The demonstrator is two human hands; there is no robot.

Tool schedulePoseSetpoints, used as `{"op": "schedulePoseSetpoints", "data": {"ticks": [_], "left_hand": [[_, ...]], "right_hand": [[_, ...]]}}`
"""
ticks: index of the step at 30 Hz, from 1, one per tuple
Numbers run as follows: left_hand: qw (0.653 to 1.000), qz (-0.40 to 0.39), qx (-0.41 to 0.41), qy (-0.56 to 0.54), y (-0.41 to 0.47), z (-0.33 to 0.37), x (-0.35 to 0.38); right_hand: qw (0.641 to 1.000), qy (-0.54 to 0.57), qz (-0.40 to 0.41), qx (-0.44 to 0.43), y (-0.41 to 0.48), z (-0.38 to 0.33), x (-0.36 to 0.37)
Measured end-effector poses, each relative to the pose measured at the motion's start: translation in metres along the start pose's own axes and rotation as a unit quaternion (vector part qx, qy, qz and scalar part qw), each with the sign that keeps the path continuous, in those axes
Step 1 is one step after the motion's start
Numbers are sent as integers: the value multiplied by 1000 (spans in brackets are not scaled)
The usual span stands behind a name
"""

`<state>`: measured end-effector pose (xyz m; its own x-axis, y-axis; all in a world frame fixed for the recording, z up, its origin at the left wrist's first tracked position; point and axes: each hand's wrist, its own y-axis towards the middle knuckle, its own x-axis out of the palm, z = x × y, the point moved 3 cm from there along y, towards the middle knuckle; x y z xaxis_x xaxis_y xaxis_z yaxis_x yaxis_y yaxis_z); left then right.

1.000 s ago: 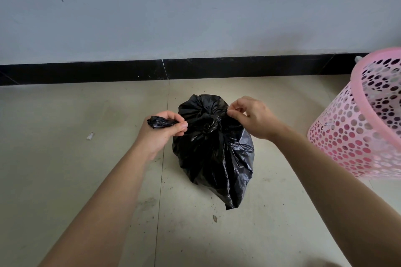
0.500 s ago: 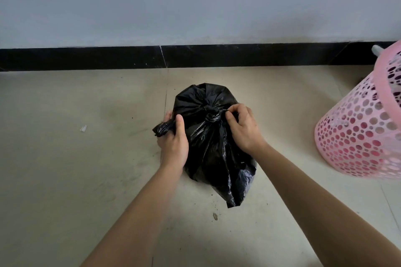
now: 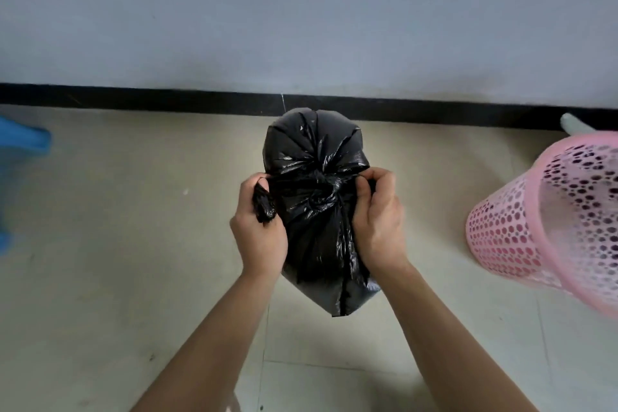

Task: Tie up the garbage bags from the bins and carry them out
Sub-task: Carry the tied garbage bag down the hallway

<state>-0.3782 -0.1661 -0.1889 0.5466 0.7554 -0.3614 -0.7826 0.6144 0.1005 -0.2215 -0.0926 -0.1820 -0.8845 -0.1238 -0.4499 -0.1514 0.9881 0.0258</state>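
A full black garbage bag (image 3: 314, 241) lies on the tiled floor in front of me, its mouth gathered into a knot (image 3: 321, 191). My left hand (image 3: 257, 231) grips the left tail of the bag, which sticks out of my fist. My right hand (image 3: 378, 224) pinches the right tail beside the knot. Both hands press against the bag's sides.
A pink perforated plastic bin (image 3: 548, 217) stands tilted at the right edge. A black skirting strip (image 3: 133, 99) runs along the grey wall behind the bag. A blue object (image 3: 20, 140) shows at the far left. A small white scrap (image 3: 185, 191) lies on the floor.
Both hands have drawn in closer to the knot and against the bag. The view has moved nearer to the bag, and a blue object has come into sight on the left.
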Motion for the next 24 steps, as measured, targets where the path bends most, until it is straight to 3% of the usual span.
{"op": "schedulePoseSetpoints", "data": {"ticks": [7,14,20,24], "left_hand": [[997,29,51,-46,47,219,-86],[991,40,117,-52,101,471,-225],[972,117,204,-18,142,691,-377],[945,211,248,-22,125,759,-473]], "right_hand": [[998,41,30,-25,23,-214,-91],[995,41,-38,-86,40,-491,-191],[972,86,-59,-212,36,-748,-256],[935,129,-108,-313,9,-849,-249]]}}
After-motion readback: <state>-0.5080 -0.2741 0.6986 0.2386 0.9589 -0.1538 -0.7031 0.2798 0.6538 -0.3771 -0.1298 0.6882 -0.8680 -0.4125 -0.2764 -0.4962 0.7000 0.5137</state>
